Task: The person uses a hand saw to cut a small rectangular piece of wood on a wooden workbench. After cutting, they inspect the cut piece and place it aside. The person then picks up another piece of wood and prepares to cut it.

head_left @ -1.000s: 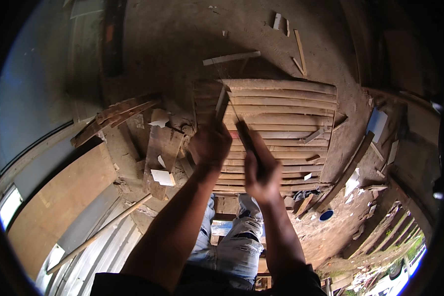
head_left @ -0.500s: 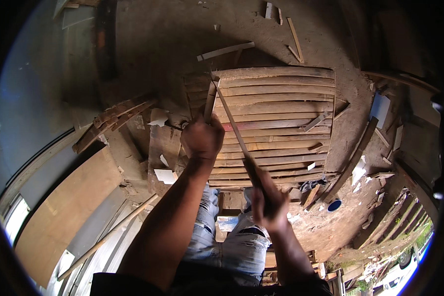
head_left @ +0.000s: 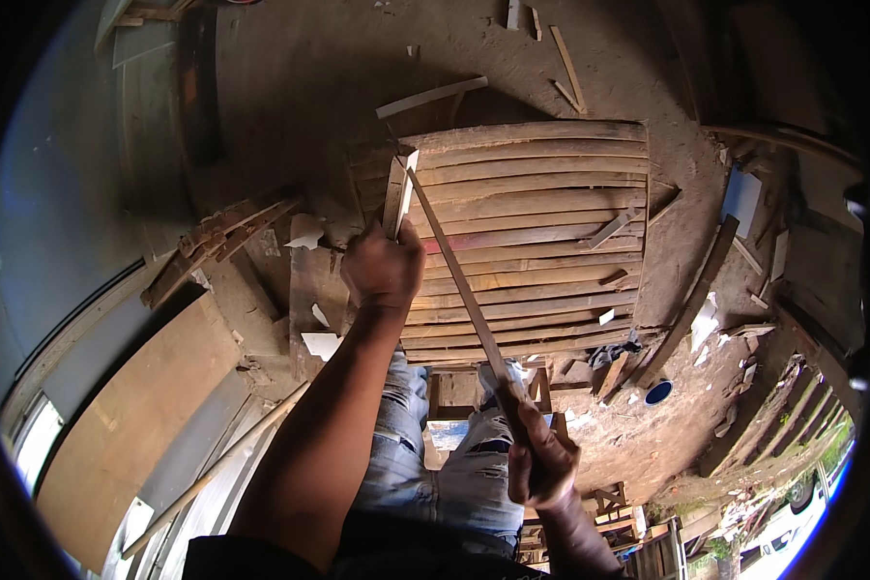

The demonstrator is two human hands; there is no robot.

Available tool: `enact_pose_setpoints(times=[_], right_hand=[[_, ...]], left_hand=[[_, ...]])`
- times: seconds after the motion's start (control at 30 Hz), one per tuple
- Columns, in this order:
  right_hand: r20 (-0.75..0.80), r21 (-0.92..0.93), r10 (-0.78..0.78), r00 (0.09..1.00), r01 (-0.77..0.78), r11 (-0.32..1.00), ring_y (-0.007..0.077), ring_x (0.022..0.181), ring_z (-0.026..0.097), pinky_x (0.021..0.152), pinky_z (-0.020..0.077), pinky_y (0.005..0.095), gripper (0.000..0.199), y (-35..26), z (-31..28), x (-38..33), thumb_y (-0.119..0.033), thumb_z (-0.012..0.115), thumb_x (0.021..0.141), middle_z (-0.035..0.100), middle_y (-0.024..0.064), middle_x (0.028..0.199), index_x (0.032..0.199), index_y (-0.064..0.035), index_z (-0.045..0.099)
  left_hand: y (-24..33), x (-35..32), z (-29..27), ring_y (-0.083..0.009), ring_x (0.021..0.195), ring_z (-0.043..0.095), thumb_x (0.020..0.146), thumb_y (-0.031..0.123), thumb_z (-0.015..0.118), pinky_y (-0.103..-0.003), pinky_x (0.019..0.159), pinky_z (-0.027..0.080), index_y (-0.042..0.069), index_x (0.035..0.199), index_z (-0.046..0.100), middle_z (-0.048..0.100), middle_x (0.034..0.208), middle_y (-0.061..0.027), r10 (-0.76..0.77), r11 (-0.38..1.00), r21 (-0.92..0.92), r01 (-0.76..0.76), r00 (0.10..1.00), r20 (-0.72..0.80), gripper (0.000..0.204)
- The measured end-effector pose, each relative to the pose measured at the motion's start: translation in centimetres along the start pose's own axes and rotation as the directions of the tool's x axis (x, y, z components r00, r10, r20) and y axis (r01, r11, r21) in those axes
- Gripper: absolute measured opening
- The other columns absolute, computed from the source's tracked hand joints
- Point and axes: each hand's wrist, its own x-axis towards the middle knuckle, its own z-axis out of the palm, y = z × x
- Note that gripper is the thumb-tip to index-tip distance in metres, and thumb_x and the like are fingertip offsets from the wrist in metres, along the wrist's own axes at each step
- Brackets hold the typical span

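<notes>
In my right hand (head_left: 549, 459) is the dark handle of a long, narrow handsaw (head_left: 462, 275), seen nearly edge-on. Its blade slants away to the far left, and the tip end lies across the far end of a short wood strip (head_left: 393, 198). My left hand (head_left: 385, 266) is closed round the near end of this strip, which has a pale white side. Strip and fist are over the left edge of a low bench of bamboo slats (head_left: 532, 203). The blade's teeth cannot be made out.
On the bench lie a small wood offcut (head_left: 614, 228) and a white scrap (head_left: 606, 316). Loose boards (head_left: 217, 237) are piled on the left, with a plywood sheet (head_left: 140, 425) nearer me. A blue round container (head_left: 658, 392) and a curved plank (head_left: 691, 304) lie right.
My right hand has drawn the handsaw back toward me and slightly right. My left hand and the strip sit slightly farther left in view, as does the bench.
</notes>
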Motion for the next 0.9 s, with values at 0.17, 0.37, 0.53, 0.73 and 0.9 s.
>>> enact_pose_setpoints(times=[0.17,0.37,0.53,0.73,0.9], right_hand=[[-0.022,-0.015,-0.060,0.998,0.060,0.998,0.0183,0.076,0.072,0.065,0.0538,0.0270,0.043,3.9,6.7,13.1,-0.003,0.049,0.095,0.069,0.0246,0.114,0.138,0.0027,0.053],[-0.013,-0.053,0.085,0.996,-0.086,0.995,0.0148,0.071,0.071,0.063,0.0553,0.0254,0.045,3.6,8.1,10.5,-0.005,0.051,0.095,0.071,0.0220,0.110,0.140,0.0007,0.052],[0.073,-0.042,0.068,0.995,-0.065,0.997,0.0383,0.096,0.073,0.079,0.0599,0.0405,0.047,0.6,0.2,-1.3,-0.002,0.053,0.086,0.066,0.0313,0.118,0.132,0.0087,0.056],[0.115,0.002,0.113,0.987,-0.114,0.994,0.0236,0.074,0.074,0.061,0.0571,0.0328,0.050,3.2,3.3,8.7,0.000,0.051,0.089,0.067,0.0243,0.122,0.139,0.0000,0.052],[0.017,0.083,0.093,0.995,-0.094,0.992,0.0346,0.085,0.074,0.071,0.0596,0.0356,0.047,5.3,7.6,11.7,-0.003,0.057,0.090,0.070,0.0244,0.112,0.136,-0.0021,0.055]], left_hand=[[-0.1,0.2,-0.3,-0.0375,0.078,0.071,0.087,0.028,0.061,-0.048,0.071,0.057,0.018,0.110,0.070,0.072,0.081,-0.0154,-0.013,1.000,0.014,0.012,0.997,0.082,0.026],[-0.1,0.7,-1.2,-0.0376,0.080,0.071,0.087,0.028,0.063,-0.048,0.074,0.057,0.019,0.107,0.070,0.072,0.084,-0.0148,0.000,1.000,-0.030,0.004,0.991,0.133,0.024],[-0.3,0.4,-0.3,-0.0391,0.070,0.069,0.083,0.024,0.066,-0.049,0.066,0.057,0.010,0.088,0.071,0.070,0.073,-0.0168,0.072,0.997,-0.029,-0.073,0.997,-0.023,0.015],[-0.3,0.1,0.3,-0.0386,0.069,0.069,0.084,0.024,0.065,-0.047,0.064,0.057,0.011,0.090,0.068,0.069,0.072,-0.0182,0.055,0.998,-0.011,-0.055,0.998,-0.030,0.014],[-0.2,0.5,-0.6,-0.0397,0.074,0.070,0.086,0.028,0.063,-0.048,0.067,0.057,0.010,0.095,0.069,0.070,0.079,-0.0196,0.083,0.996,0.045,-0.083,0.996,0.015,0.021]])
